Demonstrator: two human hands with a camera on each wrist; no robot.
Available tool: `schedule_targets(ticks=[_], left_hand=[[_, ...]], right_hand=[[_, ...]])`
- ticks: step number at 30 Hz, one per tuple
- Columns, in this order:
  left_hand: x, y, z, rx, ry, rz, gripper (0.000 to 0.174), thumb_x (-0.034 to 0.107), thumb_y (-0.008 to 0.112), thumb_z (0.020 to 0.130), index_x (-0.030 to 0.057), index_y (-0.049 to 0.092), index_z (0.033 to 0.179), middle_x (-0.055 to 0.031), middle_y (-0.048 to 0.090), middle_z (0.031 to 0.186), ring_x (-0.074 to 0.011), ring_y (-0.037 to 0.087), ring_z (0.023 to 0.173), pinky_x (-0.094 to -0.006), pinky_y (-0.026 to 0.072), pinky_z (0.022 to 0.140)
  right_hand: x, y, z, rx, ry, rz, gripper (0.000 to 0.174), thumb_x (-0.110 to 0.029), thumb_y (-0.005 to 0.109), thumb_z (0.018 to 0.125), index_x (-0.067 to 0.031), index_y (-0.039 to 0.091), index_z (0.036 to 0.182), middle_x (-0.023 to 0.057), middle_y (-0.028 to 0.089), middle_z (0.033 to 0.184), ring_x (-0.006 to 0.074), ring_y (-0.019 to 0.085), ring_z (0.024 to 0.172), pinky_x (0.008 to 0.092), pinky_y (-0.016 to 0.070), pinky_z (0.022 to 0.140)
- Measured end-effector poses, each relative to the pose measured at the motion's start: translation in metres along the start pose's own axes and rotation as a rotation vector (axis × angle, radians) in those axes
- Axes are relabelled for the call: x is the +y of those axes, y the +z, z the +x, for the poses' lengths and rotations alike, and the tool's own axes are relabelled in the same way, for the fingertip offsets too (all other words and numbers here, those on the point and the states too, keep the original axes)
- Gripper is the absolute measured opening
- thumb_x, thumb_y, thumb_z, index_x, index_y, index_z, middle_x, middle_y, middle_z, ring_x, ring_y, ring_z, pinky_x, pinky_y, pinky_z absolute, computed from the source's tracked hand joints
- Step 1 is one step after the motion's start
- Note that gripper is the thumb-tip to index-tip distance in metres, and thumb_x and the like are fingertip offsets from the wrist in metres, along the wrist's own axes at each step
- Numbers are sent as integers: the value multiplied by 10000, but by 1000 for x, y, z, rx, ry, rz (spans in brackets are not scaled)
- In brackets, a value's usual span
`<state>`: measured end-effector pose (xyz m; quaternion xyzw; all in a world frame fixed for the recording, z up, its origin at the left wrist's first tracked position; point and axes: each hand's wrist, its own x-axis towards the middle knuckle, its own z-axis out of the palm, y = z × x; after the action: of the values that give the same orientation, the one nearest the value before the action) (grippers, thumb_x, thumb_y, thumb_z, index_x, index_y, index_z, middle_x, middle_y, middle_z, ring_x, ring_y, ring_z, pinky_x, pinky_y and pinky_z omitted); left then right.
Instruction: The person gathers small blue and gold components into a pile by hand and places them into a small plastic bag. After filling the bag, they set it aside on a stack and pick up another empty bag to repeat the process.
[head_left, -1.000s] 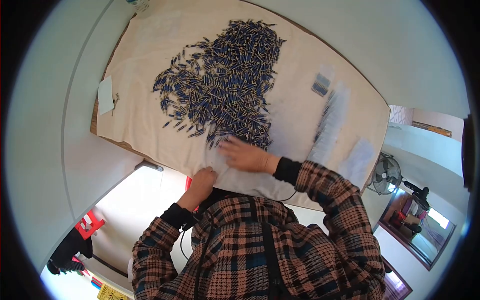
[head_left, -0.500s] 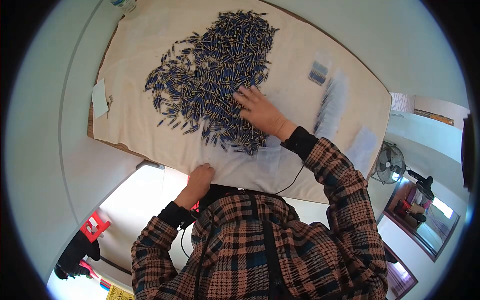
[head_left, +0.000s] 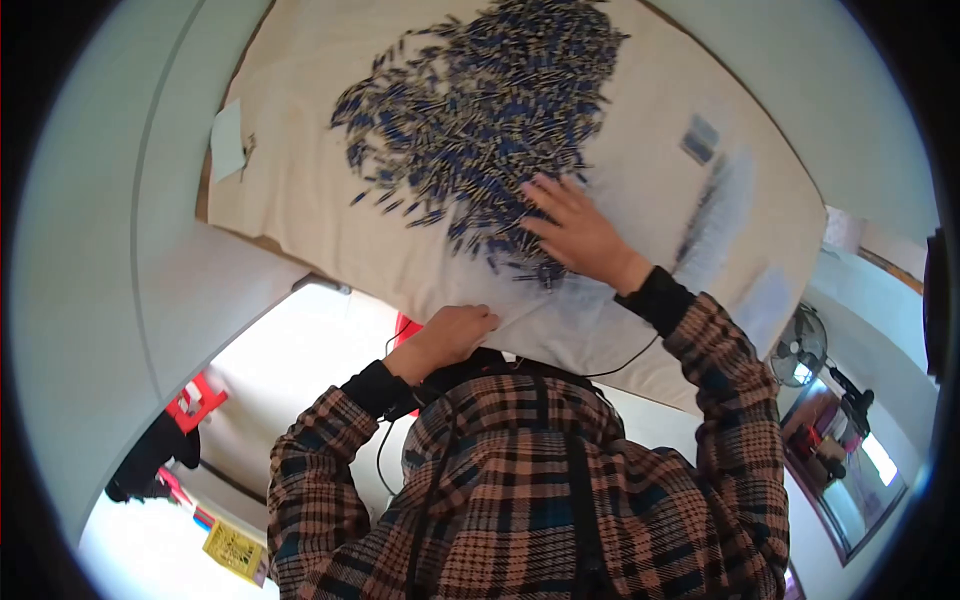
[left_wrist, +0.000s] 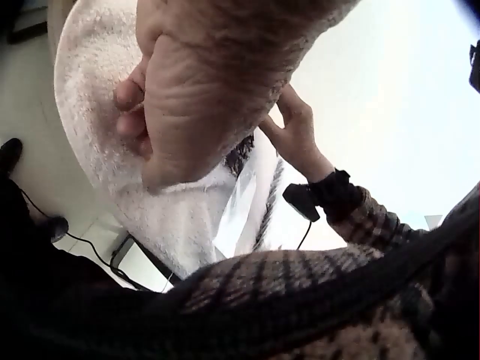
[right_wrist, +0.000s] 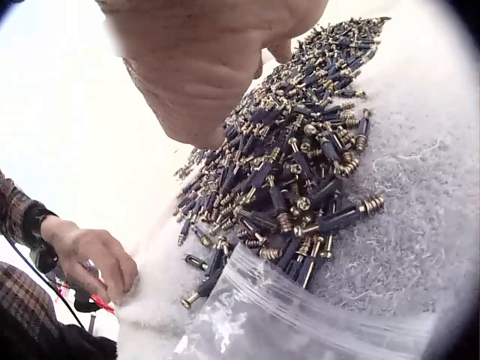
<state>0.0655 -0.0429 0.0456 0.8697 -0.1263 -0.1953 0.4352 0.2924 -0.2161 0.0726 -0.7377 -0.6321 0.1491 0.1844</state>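
A broad heap of connecting bolts [head_left: 500, 110], dark blue with brass threaded ends, covers much of the cream cloth [head_left: 300, 190]. My right hand [head_left: 580, 232] lies on the heap's right side, fingers straight and slightly spread. In the right wrist view its fingertips are hidden behind the palm. At the table's front edge my left hand [head_left: 455, 335] grips the cloth edge with bent fingers; its curled fingertips show against the towelling in the left wrist view. Below the right hand lies a clear plastic bag [right_wrist: 262, 315], its opening beside the nearest bolts.
A small packet of lined-up bolts [head_left: 699, 140] lies on the right, above an overlapping row of filled clear bags [head_left: 715, 215]. More clear plastic [head_left: 762, 300] lies near the right edge. A white paper [head_left: 228, 140] is at the left. A fan [head_left: 800, 345] stands beyond the table.
My right hand moved from the heap's near edge up onto its right side, and some near bolts shifted. The left hand stays at the table edge. The head view has swung.
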Motion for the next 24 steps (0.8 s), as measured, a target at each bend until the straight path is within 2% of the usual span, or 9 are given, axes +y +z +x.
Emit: schedule_targets(ticks=[2, 3, 5, 6, 8, 12, 17, 20, 24], left_hand=[[-6, 2, -13, 2, 4, -44, 217, 63, 632, 748, 36, 584, 958, -140, 591, 919, -330, 592, 800, -402, 485, 680], [-11, -1, -25, 140, -130, -112, 187, 52, 624, 756, 29, 589, 939, -132, 593, 877, -299, 589, 753, -380, 477, 647], [-25, -9, -52, 412, -392, -243, 129, 31, 607, 772, 16, 599, 899, -115, 598, 793, -236, 583, 659, -334, 461, 580], [-29, -13, -66, 415, -405, -243, 129, 31, 607, 772, 16, 599, 899, -115, 598, 793, -236, 583, 659, -334, 461, 580], [-34, -18, -94, 449, -602, -315, 71, 16, 588, 792, 4, 606, 859, -75, 567, 663, -127, 526, 574, -259, 406, 515], [-33, -12, -122, 475, -676, -421, 78, 7, 594, 789, 7, 605, 867, -47, 540, 612, -76, 489, 554, -231, 379, 498], [-32, -34, -125, 613, -655, -338, 70, 10, 610, 783, 17, 605, 853, -55, 565, 647, -87, 497, 552, -233, 386, 497], [-42, -57, -156, 672, -635, -98, 84, 9, 622, 770, 32, 601, 848, -53, 563, 660, -113, 515, 548, -242, 400, 498], [-45, -111, -217, 421, -696, 262, 184, 31, 668, 729, 63, 576, 885, -80, 559, 677, -212, 561, 568, -306, 449, 531]], right_hand=[[-4, -12, 0, 127, 65, 4, 345, -87, 692, 730, -73, 589, 1059, 143, 404, 1370, 345, 339, 1303, 493, 284, 1072], [-2, -11, -4, 126, 51, 16, 345, -87, 692, 730, -73, 589, 1059, 143, 404, 1370, 345, 339, 1303, 493, 284, 1072], [0, -7, -14, 220, 193, 74, 301, -53, 684, 731, -46, 575, 1012, 154, 511, 1192, 338, 467, 1152, 448, 393, 955], [0, -7, -18, 216, 185, 84, 301, -53, 684, 731, -46, 575, 1012, 154, 511, 1192, 338, 467, 1152, 448, 393, 955], [3, -8, -24, 348, 256, 68, 234, -36, 673, 729, -27, 539, 921, 131, 532, 942, 292, 532, 888, 388, 441, 764], [8, -4, -31, 348, 418, 223, 214, -36, 666, 736, -27, 480, 841, 106, 473, 791, 243, 478, 706, 338, 412, 647], [14, 0, -28, 349, 450, 265, 205, -38, 652, 764, -30, 456, 823, 72, 424, 717, 191, 418, 631, 292, 380, 598], [14, 2, -34, 309, 553, 303, 189, -50, 642, 792, -33, 458, 829, 49, 403, 688, 150, 397, 630, 273, 373, 600], [10, -2, -44, 270, 608, 318, 174, -57, 636, 807, -35, 466, 838, 31, 406, 684, 129, 400, 635, 261, 371, 601]])
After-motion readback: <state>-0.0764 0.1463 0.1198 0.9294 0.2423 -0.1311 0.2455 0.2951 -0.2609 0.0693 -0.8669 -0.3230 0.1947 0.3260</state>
